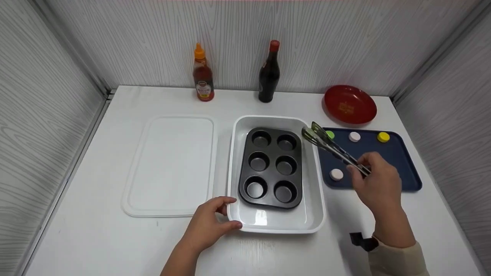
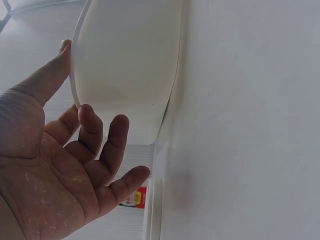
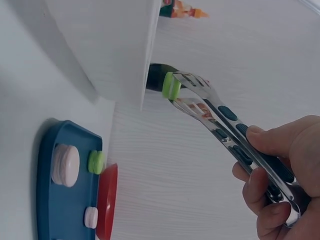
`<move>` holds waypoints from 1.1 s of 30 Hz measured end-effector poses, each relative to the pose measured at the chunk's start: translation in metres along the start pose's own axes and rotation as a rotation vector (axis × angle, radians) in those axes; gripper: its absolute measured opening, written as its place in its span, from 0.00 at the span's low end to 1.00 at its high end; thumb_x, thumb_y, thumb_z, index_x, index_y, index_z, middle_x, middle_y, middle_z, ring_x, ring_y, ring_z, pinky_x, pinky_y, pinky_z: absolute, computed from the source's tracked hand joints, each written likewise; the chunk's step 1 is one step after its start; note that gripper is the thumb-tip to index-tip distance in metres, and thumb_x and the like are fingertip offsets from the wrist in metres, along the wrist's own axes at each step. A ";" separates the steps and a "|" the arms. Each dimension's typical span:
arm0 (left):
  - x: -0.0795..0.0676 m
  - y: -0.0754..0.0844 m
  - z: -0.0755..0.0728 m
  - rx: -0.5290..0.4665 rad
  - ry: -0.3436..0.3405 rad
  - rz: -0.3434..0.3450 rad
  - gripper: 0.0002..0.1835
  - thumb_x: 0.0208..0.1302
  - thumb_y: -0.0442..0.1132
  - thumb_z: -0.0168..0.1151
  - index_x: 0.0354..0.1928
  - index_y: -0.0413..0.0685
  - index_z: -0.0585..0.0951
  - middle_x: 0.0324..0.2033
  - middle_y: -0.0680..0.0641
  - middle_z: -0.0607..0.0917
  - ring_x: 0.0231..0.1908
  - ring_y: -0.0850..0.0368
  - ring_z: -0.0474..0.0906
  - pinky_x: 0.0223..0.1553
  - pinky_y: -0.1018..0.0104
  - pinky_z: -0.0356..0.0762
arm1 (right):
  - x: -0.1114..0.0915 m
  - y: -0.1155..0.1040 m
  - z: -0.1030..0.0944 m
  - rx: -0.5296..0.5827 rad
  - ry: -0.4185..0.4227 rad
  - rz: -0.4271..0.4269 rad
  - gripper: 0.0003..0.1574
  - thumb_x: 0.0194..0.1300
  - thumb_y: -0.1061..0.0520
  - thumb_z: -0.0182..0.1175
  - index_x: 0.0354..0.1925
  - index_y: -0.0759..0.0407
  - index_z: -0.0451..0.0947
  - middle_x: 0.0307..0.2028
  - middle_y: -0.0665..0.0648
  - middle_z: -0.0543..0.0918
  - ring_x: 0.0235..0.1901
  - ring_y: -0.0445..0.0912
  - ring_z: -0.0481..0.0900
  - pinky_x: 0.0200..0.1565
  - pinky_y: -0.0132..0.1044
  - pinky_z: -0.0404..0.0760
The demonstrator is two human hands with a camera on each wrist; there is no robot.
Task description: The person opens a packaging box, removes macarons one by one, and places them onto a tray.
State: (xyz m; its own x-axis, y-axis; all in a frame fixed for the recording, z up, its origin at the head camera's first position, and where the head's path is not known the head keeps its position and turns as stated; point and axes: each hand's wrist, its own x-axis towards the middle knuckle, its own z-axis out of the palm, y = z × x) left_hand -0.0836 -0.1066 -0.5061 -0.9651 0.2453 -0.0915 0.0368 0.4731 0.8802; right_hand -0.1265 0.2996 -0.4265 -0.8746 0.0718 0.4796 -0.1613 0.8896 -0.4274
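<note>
My right hand (image 1: 378,184) grips metal tongs (image 3: 235,135) with dark inserts on their arms. A green macaron (image 3: 171,86) is pinched between the slotted tips. In the head view the tips hang over the right rim of a white rectangular basin (image 1: 280,225). Inside the basin lies a dark muffin pan (image 1: 271,168) with several round cups. My left hand (image 1: 209,222) holds the basin's near left corner, thumb and index finger at the rim, other fingers loosely bent below it. On a blue tray (image 1: 399,165) to the right sit pale pink, yellow (image 1: 383,137) and green macarons.
Left of the basin lies a white board (image 1: 172,165). A sauce bottle with an orange cap (image 1: 203,76) and a dark bottle with a red cap (image 1: 269,74) stand at the back. Behind the blue tray is a red dish (image 1: 355,105). Panels wall the table's back and sides.
</note>
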 end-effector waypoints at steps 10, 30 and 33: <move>0.000 0.000 0.001 -0.005 -0.001 -0.011 0.32 0.50 0.45 0.86 0.60 0.51 0.85 0.34 0.55 0.77 0.44 0.55 0.79 0.50 0.53 0.77 | -0.012 0.013 -0.021 -0.045 0.043 0.038 0.12 0.62 0.68 0.75 0.39 0.66 0.80 0.35 0.66 0.85 0.30 0.57 0.81 0.32 0.34 0.69; 0.001 -0.002 0.001 0.009 -0.002 0.002 0.32 0.51 0.44 0.86 0.60 0.51 0.85 0.34 0.54 0.78 0.44 0.55 0.78 0.49 0.54 0.77 | -0.038 0.057 -0.066 -0.225 0.142 0.076 0.12 0.62 0.67 0.72 0.36 0.69 0.76 0.30 0.73 0.81 0.20 0.64 0.78 0.20 0.47 0.65; 0.001 -0.003 0.001 0.012 0.000 0.000 0.32 0.51 0.44 0.86 0.60 0.51 0.85 0.34 0.54 0.78 0.44 0.55 0.78 0.49 0.55 0.77 | -0.043 0.061 -0.072 -0.263 0.145 0.108 0.12 0.64 0.67 0.71 0.36 0.68 0.75 0.31 0.73 0.81 0.22 0.65 0.78 0.21 0.49 0.65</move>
State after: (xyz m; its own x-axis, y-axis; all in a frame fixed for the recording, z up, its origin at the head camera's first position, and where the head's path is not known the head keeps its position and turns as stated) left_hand -0.0848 -0.1063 -0.5091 -0.9652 0.2451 -0.0914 0.0398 0.4831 0.8747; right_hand -0.0660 0.3832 -0.4183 -0.8028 0.2189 0.5546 0.0692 0.9581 -0.2780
